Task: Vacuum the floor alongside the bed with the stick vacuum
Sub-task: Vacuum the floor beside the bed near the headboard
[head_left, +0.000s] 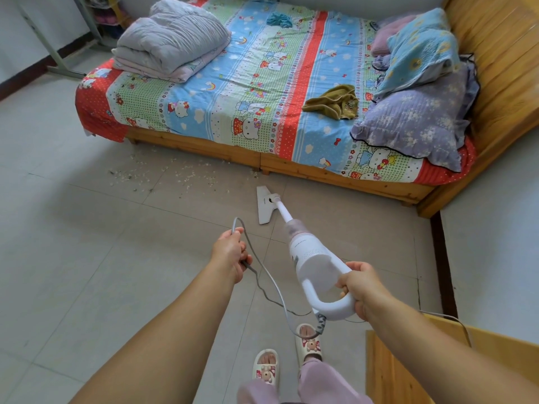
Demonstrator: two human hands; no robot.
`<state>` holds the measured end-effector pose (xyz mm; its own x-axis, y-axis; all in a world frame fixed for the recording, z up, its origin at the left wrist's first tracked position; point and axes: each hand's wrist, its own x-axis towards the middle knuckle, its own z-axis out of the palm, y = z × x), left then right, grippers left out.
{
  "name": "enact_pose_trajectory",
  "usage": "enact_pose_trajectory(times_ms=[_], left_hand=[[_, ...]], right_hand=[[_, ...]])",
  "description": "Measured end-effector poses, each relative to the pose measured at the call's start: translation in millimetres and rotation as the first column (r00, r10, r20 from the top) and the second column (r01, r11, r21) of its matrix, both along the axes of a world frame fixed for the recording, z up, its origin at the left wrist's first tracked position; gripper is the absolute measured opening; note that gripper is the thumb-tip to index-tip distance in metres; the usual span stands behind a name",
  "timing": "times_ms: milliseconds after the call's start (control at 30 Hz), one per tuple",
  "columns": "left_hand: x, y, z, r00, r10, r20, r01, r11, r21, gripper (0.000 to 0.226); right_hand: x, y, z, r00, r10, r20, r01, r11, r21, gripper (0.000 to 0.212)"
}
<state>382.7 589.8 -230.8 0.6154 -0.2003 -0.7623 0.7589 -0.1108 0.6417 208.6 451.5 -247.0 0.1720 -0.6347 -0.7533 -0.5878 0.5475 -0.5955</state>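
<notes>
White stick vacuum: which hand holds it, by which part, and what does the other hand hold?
The right hand grips the white stick vacuum by its loop handle; the left hand holds its grey power cord.

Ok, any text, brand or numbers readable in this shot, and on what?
Nothing can be read.
Floor head: a small dark mark, too small to read.
Stick vacuum body: a short printed line, blurred.
Bed sheet: cartoon cat figures only, no legible words.
</notes>
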Motion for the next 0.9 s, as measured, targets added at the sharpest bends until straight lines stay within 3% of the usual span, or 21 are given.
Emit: enact_pose_trajectory(times_ms=[333, 633, 900], left_hand=[[-4, 15, -13, 1.000, -0.011, -0.012, 0.011, 1.000, 0.017, 0.033], [-27, 8, -18, 0.999, -0.019, -0.027, 0.019, 1.000, 0.014, 0.028], [-57, 15, -15, 0.999, 0.045, -0.018, -0.044, 0.999, 0.029, 0.026]], right_hand=[[-15, 16, -2, 0.997, -0.074, -0.006, 0.074, 0.997, 0.001, 0.043], [-46, 44, 12, 0.995, 0.093, -0.044, -0.087, 0.990, 0.110, 0.054], [-55, 79, 23, 0.992, 0.115, 0.044, -0.122, 0.966, 0.228, 0.042]])
